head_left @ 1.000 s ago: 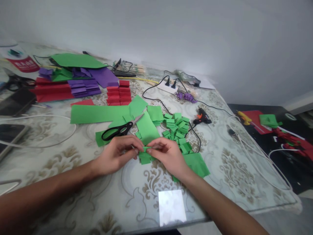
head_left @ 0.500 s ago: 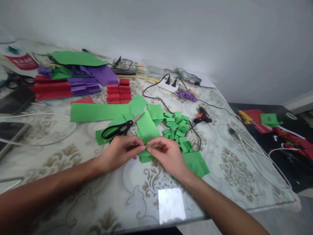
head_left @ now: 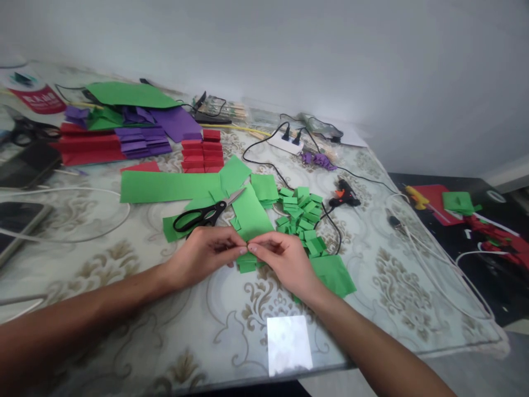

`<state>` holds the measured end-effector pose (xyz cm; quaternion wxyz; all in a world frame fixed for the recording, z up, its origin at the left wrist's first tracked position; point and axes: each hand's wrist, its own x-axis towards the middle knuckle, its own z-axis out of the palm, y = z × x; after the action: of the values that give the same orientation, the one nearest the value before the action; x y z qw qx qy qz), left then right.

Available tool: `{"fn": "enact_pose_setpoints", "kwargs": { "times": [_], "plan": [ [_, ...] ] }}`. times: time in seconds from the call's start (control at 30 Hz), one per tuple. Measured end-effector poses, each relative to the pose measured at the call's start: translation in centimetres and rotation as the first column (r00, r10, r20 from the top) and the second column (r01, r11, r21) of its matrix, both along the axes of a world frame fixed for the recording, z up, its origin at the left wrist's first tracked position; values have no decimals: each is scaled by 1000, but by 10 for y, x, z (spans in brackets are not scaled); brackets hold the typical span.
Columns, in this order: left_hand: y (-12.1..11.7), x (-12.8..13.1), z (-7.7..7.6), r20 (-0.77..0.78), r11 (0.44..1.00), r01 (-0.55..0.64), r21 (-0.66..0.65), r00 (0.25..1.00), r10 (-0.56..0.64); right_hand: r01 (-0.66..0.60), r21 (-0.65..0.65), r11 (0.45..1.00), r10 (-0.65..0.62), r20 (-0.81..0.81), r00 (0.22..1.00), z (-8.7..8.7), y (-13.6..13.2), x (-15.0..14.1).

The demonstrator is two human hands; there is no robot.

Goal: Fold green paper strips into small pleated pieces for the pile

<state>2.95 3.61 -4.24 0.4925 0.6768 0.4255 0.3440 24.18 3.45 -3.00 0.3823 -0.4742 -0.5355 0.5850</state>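
Observation:
My left hand (head_left: 204,255) and my right hand (head_left: 286,260) meet fingertip to fingertip over a small green paper piece (head_left: 247,259), both pinching it just above the table. A few folded green pieces lie under it. Black-handled scissors (head_left: 202,215) rest on green paper just behind my left hand. A heap of small folded green pieces (head_left: 301,216) lies behind my right hand, and a green square (head_left: 333,273) sits beside my right wrist.
A long green strip (head_left: 165,186), red stacks (head_left: 202,151) and purple and red sheets (head_left: 124,138) lie farther back. A black glue gun (head_left: 344,194), a white power strip (head_left: 285,144) and cables (head_left: 430,264) are on the right. Phones (head_left: 16,218) are at the left edge. The table's front edge is near.
Both hands have stayed together on the green piece, fingers working it slightly; the view shifted a little.

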Motion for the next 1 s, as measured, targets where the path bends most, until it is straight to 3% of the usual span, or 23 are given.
{"fn": "enact_pose_setpoints", "kwargs": {
  "times": [0.27,0.67,1.0],
  "plan": [
    [2,1,6,49,997,1,-74,999,3,30,-8,1000,-30,-14,999,-2,0,1],
    [-2,1,1,-102,989,-59,134,992,73,56,-9,998,-56,-24,998,-1,-1,0],
    [-2,2,3,-151,974,-50,220,985,85,-21,35,999,20,51,999,4,0,1]
  ]
}}
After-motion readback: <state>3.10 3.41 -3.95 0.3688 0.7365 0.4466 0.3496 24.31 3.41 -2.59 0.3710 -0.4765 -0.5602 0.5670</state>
